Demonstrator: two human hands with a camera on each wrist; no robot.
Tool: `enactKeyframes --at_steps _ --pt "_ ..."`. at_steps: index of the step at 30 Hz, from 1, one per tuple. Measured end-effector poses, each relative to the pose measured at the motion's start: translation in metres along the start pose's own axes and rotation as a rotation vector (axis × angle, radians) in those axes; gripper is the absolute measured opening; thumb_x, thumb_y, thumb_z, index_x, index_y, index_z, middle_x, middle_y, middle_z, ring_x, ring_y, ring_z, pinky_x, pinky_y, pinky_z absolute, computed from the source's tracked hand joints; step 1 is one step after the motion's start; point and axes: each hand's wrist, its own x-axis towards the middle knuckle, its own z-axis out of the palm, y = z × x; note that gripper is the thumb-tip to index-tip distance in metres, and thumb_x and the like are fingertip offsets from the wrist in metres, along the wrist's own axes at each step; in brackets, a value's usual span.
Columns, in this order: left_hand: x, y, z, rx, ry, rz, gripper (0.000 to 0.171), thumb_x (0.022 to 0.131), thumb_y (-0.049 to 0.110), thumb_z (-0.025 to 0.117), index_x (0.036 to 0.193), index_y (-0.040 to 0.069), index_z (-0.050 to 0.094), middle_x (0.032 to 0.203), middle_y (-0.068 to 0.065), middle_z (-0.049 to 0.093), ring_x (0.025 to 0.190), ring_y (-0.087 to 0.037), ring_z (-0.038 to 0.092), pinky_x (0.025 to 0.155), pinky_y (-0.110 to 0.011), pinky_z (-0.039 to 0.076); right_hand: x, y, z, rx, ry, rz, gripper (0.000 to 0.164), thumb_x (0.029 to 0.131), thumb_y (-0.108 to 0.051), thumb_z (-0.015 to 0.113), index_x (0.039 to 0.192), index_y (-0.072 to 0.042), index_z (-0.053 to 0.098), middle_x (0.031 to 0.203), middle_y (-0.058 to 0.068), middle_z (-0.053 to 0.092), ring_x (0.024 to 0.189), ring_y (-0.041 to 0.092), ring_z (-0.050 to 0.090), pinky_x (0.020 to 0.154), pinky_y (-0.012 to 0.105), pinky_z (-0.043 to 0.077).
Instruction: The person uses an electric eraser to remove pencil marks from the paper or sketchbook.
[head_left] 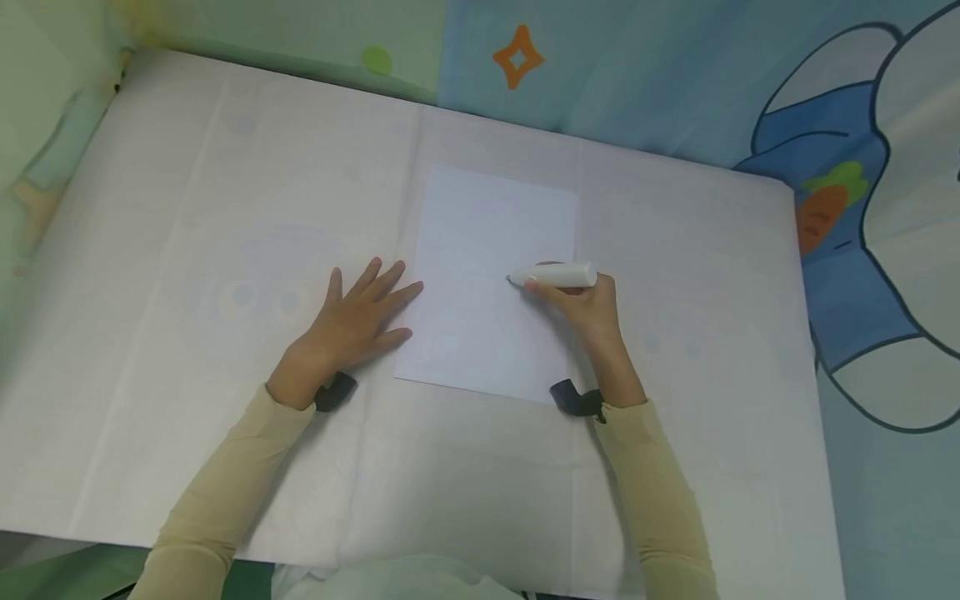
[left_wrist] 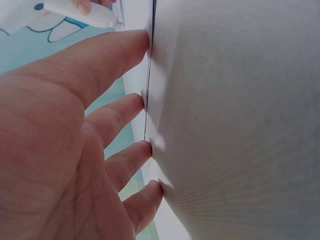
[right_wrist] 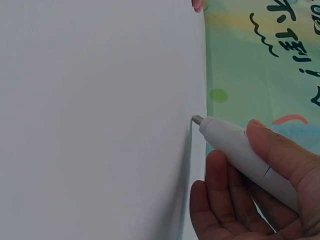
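Observation:
A sheet of white paper lies on the white-covered table. My right hand holds a thick white pen, like a correction pen, between thumb and fingers. Its pointed metal tip faces left and is at the sheet's surface, around the middle of the paper. In the right wrist view the pen slants, its tip at the white surface and the thumb along its barrel. Fingers spread, my left hand rests on the table, its fingertips near the paper's left edge; the left wrist view shows those fingers straight.
Black wrist straps show at both cuffs, their dark ends over the table close to the paper's lower corners. The tablecloth has faint creases. Behind and to the right hangs a printed curtain with cartoon figures.

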Motion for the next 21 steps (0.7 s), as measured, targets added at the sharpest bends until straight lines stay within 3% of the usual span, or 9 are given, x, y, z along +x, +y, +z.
enactKeyframes --at_steps 12,21 --pt "0.0010 -0.0007 0.0015 0.013 -0.010 -0.011 0.061 0.099 0.035 0.055 0.153 0.016 0.035 0.162 -0.012 0.019 0.150 -0.035 0.007 0.110 -0.070 0.001 -0.0012 0.0002 0.0012 0.023 0.012 0.017 0.044 0.079 -0.014 0.082 0.115 0.006 0.067 0.119 0.023 0.066 0.113 0.027 0.063 0.099 0.031 0.046" --pt "0.0011 -0.0008 0.0020 0.014 -0.003 -0.005 0.061 0.098 0.035 0.055 0.152 0.016 0.035 0.162 -0.013 0.019 0.150 -0.036 0.007 0.110 -0.071 0.002 0.0016 -0.0002 0.0032 0.000 0.015 -0.032 0.040 0.079 -0.011 0.081 0.113 0.006 0.069 0.115 0.023 0.068 0.109 0.028 0.065 0.094 0.029 0.049"
